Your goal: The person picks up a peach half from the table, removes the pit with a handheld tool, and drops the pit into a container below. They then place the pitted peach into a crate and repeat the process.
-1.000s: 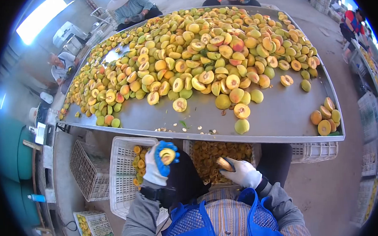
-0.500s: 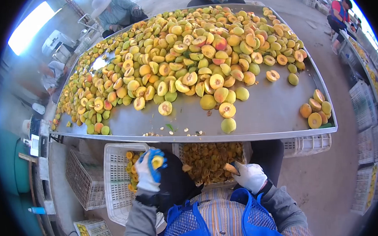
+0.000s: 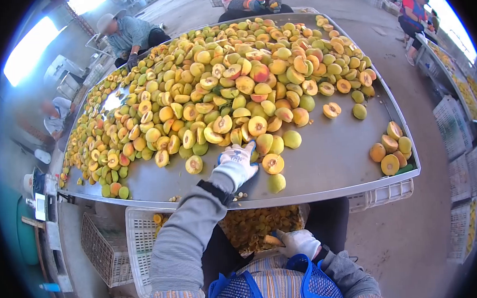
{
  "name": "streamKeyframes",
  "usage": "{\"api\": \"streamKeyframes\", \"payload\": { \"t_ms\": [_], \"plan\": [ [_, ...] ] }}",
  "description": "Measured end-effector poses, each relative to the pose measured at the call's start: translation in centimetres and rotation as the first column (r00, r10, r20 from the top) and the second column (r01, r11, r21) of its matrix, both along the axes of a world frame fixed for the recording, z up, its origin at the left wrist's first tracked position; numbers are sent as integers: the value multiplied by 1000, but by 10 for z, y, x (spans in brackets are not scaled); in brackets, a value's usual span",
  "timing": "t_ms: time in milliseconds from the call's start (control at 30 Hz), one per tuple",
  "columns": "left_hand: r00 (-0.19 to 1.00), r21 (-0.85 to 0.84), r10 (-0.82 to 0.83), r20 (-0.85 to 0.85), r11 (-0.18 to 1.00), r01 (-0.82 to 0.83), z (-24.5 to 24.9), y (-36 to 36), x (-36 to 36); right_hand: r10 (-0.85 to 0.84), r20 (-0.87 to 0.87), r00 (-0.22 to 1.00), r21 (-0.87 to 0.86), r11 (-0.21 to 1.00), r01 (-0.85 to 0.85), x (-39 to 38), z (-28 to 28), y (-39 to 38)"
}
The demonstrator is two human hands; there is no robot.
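My left hand [image 3: 238,162], in a white glove with blue palm and fingertips, reaches over the metal table with its fingers stretched beside a yellow peach half [image 3: 263,143]. Nothing shows in its grasp, though its palm side is hidden. Cut peach halves [image 3: 273,164] lie just to its right. Low over my lap, my gloved right hand [image 3: 300,244] is closed around a short tan-brown object [image 3: 274,240], whose exact kind I cannot make out. Below that hand's level, a crate of brown-orange peach scraps [image 3: 258,223] stands between my legs.
A large heap of peaches [image 3: 208,86] covers much of the raised-rim table [image 3: 325,166]. A small group of halves [image 3: 390,163] sits at its right corner. White crates [image 3: 141,246] stand at lower left. Other people [image 3: 130,36] sit around the table's far sides.
My left hand has left the white crate, where it held a yellow peach piece, and moved up onto the table. My right hand has shifted slightly left and down, still holding the tan-brown object.
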State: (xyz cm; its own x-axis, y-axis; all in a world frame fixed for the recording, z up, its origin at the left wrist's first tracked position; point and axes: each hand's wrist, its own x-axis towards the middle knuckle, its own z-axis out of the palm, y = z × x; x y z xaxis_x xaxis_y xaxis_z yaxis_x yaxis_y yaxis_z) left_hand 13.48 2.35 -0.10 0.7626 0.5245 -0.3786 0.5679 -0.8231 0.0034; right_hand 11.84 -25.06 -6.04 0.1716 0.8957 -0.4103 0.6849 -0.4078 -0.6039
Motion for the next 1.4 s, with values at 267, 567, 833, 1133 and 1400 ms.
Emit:
{"api": "streamKeyframes", "payload": {
  "t_ms": [267,567,833,1133,1400],
  "plan": [
    [923,-510,330,198,839,-190,-3,28,-51,-125,-43,991,53,990,127,3,20,2],
    [499,-924,864,67,-135,357,9,-53,-160,-240,-167,956,382,879,287,-24,69,15],
    [424,-833,731,535,374,406,4,-106,-178,-174,23,984,345,926,156,-48,86,19],
    [391,-949,868,307,251,190,13,-116,-172,-157,76,985,443,890,108,-43,47,21],
    [643,-850,631,434,523,61,-22,-91,-176,-143,-381,913,28,986,166,-49,51,22]
  ]
}}
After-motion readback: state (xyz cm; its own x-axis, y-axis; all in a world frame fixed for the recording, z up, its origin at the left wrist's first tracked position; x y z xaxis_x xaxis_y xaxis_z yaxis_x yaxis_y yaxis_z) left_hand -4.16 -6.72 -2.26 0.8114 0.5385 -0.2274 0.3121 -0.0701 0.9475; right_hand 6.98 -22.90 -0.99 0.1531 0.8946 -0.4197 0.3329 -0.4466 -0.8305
